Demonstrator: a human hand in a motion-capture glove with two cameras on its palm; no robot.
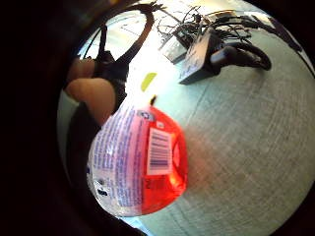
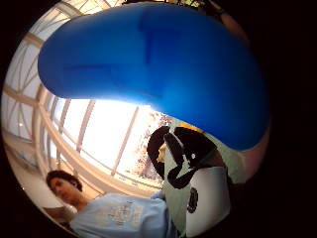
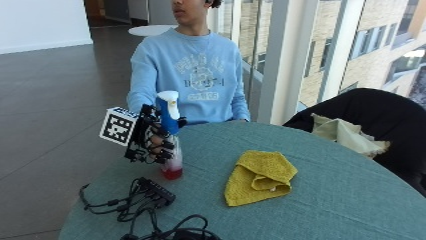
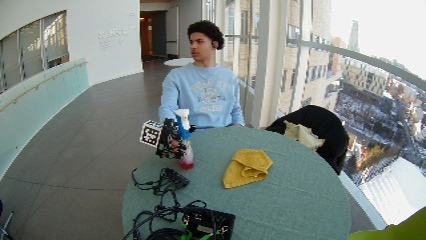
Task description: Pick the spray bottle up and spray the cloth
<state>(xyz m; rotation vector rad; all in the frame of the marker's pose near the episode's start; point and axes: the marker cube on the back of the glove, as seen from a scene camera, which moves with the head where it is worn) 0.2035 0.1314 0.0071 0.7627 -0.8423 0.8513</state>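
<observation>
Tangling at the near left edge of the round table (image 3: 346, 200) lie black cables (image 3: 133, 200). Just beyond them the gloved right hand (image 3: 152, 140) wraps its fingers round the neck of the spray bottle (image 3: 170, 145), whose red base looks just off or barely on the tabletop. Picking up seems under way. Next, the nozzle needs aiming right, at the yellow cloth (image 3: 259, 176) nearby.

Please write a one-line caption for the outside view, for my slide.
Gloved right hand grips a spray bottle upright on the round table, beside a folded yellow cloth.
</observation>
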